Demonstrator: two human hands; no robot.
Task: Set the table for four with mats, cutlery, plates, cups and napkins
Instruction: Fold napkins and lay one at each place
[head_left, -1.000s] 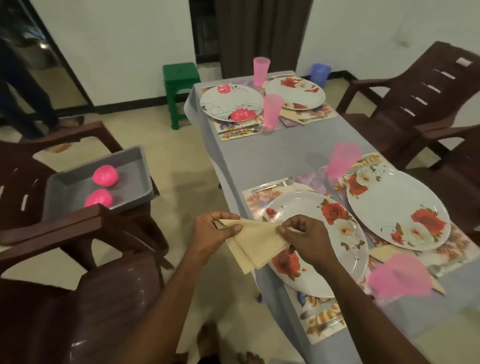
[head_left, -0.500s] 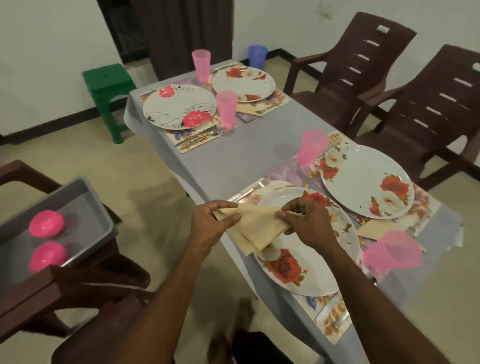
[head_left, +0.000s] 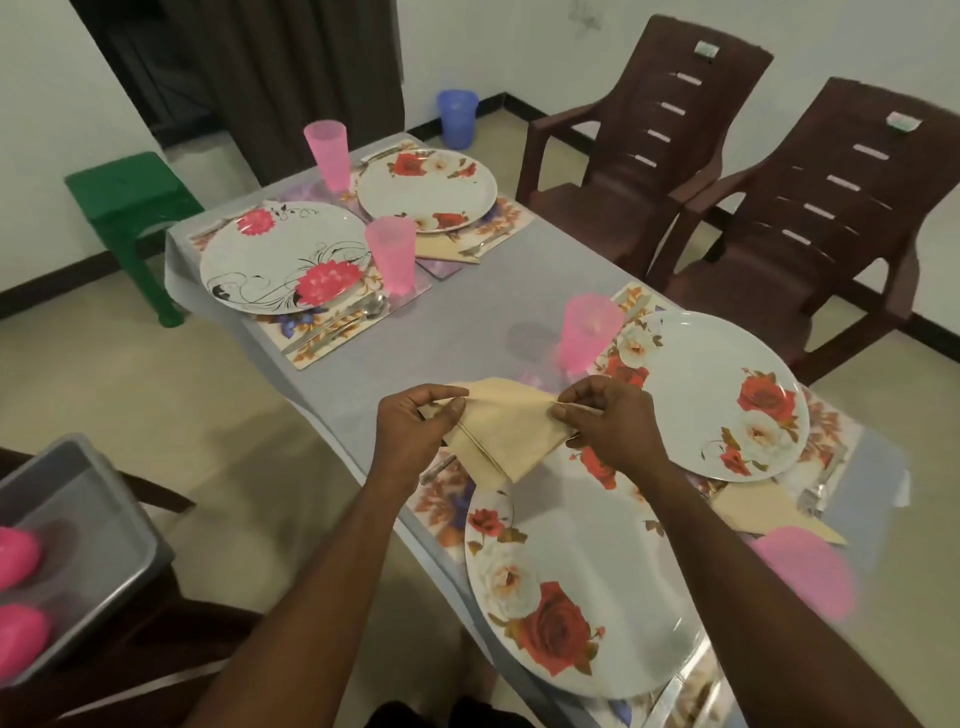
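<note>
A folded beige napkin (head_left: 498, 431) is held in the air above the near-left place setting, my left hand (head_left: 415, 436) pinching its left corner and my right hand (head_left: 613, 426) pinching its right corner. Below it lies a floral plate (head_left: 582, 603) on a flowered mat (head_left: 441, 504). Three more plates sit on mats: near right (head_left: 727, 395), far left (head_left: 280, 254), far right (head_left: 426, 189). Pink cups stand at the near middle (head_left: 589, 332), the near right edge (head_left: 805, 577), the far middle (head_left: 390, 254) and the far end (head_left: 327, 148). Cutlery (head_left: 343, 322) lies beside the far-left plate. Other napkins rest near right (head_left: 769, 514) and far right (head_left: 441, 247).
The table (head_left: 467, 322) has a grey cloth. Two brown plastic chairs (head_left: 779, 218) stand on the right. A grey tray (head_left: 78, 525) holding two pink items (head_left: 18, 556) rests on a chair at the left. A green stool (head_left: 130, 202) and a blue bin (head_left: 457, 117) stand on the floor beyond.
My view has swung right and closer to the table. Both hands keep hold of the napkin and have carried it forward, past the near plate's far edge.
</note>
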